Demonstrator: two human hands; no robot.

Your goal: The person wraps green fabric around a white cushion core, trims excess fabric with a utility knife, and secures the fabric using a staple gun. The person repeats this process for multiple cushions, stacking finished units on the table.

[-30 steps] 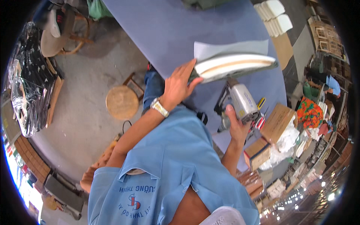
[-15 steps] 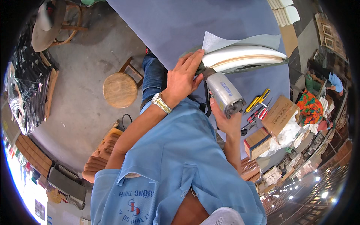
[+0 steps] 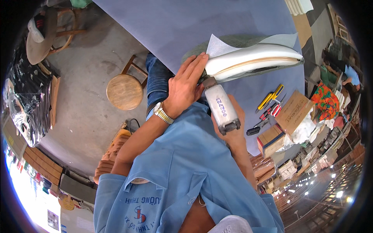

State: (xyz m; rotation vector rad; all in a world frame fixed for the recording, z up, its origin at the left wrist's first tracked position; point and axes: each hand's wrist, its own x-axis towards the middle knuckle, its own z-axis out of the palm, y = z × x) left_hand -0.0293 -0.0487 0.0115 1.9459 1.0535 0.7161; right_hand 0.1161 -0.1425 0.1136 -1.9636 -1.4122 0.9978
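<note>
Pressing flat, fingers together, the left hand steadies a white padded panel on the grey-blue fabric table. Right hand wraps the pneumatic stapler, nose at the panel's edge. Screwdrivers lie near.

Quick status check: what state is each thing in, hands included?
left hand: flat on the near end of the white curved panel
right hand: gripping the grey power tool
grey power tool: nose against the panel's end
fabric sheet: lifted behind the panel
round wooden stool: upright, unoccupied
</note>
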